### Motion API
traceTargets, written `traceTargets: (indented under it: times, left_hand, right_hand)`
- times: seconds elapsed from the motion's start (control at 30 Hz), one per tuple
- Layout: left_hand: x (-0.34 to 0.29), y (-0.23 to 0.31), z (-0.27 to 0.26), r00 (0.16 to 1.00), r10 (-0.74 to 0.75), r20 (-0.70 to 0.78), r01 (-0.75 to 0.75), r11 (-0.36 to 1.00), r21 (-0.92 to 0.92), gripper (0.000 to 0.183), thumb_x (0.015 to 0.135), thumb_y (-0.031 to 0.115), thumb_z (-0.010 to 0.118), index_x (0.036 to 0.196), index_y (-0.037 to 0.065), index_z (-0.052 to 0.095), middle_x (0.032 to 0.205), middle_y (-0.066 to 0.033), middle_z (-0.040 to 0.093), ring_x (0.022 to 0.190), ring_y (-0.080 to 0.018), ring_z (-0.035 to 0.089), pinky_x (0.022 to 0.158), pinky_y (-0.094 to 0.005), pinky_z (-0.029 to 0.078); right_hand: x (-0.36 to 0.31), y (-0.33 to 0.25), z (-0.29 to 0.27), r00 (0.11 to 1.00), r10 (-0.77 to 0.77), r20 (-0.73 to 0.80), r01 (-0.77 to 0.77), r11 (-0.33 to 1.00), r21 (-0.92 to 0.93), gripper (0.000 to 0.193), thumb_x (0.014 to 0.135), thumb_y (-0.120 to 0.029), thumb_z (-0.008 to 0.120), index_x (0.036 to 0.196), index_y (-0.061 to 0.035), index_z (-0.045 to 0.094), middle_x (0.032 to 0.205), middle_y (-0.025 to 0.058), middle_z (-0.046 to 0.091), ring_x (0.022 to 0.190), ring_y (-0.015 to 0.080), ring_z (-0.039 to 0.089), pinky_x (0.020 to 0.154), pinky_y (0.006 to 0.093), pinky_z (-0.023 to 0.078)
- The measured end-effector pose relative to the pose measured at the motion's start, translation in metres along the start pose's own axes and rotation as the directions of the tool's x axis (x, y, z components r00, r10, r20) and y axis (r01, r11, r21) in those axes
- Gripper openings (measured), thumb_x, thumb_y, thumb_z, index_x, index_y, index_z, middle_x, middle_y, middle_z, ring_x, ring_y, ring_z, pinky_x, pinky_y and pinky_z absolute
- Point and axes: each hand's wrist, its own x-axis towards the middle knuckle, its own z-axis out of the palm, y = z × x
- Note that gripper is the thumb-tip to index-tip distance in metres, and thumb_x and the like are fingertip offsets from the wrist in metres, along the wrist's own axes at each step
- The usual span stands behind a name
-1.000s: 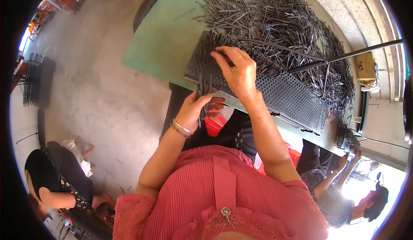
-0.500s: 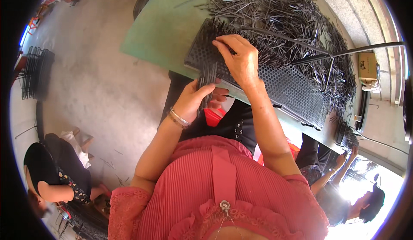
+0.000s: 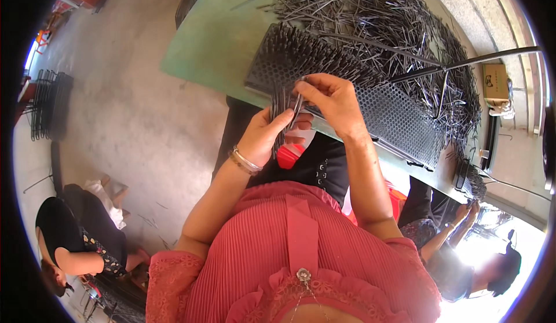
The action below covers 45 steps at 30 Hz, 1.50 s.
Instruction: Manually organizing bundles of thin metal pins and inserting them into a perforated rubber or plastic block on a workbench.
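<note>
L hand (image 3: 267,136) was closed round a bundle of thin dark pins (image 3: 282,106), near edge of the green table (image 3: 214,39). R hand (image 3: 330,100) pinched one pin (image 3: 297,100) w/ thumb and fingertips, just above the black perforated board (image 3: 399,114). Risk, imo: bundle could fan out and slip from the L fist if the grip loosened, or the pin could miss a hole. Pins looked slim, straight, dull grey-black; big loose heap (image 3: 376,16) lay far side.
</note>
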Motion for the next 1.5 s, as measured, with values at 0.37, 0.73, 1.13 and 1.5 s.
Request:
traceTargets:
  times: [0.37, 0.73, 1.13, 1.5]
  left_hand:
    - [0.007, -0.009, -0.011, 0.996, -0.082, -0.034, 0.082, 0.996, -0.024, 0.033, 0.092, 0.019, 0.052, 0.118, -0.002, 0.053, 0.104, -0.0172, 0.065, 0.084, -0.0185, 0.064, 0.068, -0.0288, 0.051]
    - [0.002, 0.001, -0.012, 0.991, -0.131, -0.008, 0.13, 0.987, -0.097, 0.025, 0.092, 0.018, 0.049, 0.108, -0.001, 0.054, 0.105, -0.0177, 0.064, 0.09, -0.0245, 0.065, 0.074, -0.036, 0.053]
    - [0.011, 0.012, -0.022, 0.967, -0.246, 0.069, 0.24, 0.967, 0.085, 0.027, 0.093, 0.02, 0.051, 0.107, -0.001, 0.057, 0.081, -0.0068, 0.062, 0.054, -0.0042, 0.044, 0.044, -0.0176, 0.031]
    - [0.021, 0.02, -0.004, 0.908, -0.292, 0.301, 0.253, 0.954, 0.162, 0.028, 0.095, 0.022, 0.049, 0.11, -0.002, 0.054, 0.087, -0.007, 0.063, 0.06, -0.0036, 0.046, 0.048, -0.0178, 0.036]
  right_hand:
    - [0.034, -0.004, 0.007, 0.782, -0.49, -0.386, 0.401, 0.868, -0.292, 0.018, 0.081, -0.008, 0.07, 0.096, -0.0001, 0.064, 0.077, 0.0064, 0.067, 0.066, 0.0071, 0.059, 0.063, 0.0228, 0.048]
    - [0.03, 0.004, 0.016, 0.717, -0.615, -0.328, 0.396, 0.746, -0.535, 0.018, 0.079, -0.008, 0.07, 0.095, -0.0037, 0.065, 0.08, 0.0093, 0.067, 0.067, 0.0183, 0.063, 0.063, 0.0279, 0.051]
    - [0.031, 0.004, 0.011, 0.646, -0.762, 0.05, 0.523, 0.394, -0.756, 0.02, 0.074, -0.004, 0.07, 0.094, -0.0056, 0.067, 0.091, 0.0051, 0.065, 0.08, 0.0219, 0.059, 0.072, 0.0325, 0.044]
    - [-0.029, -0.015, -0.005, 0.98, -0.069, -0.187, 0.013, 0.958, -0.286, 0.025, 0.085, -0.018, 0.068, 0.097, 0.0043, 0.066, 0.084, 0.0086, 0.067, 0.074, 0.0107, 0.06, 0.067, 0.0251, 0.048]
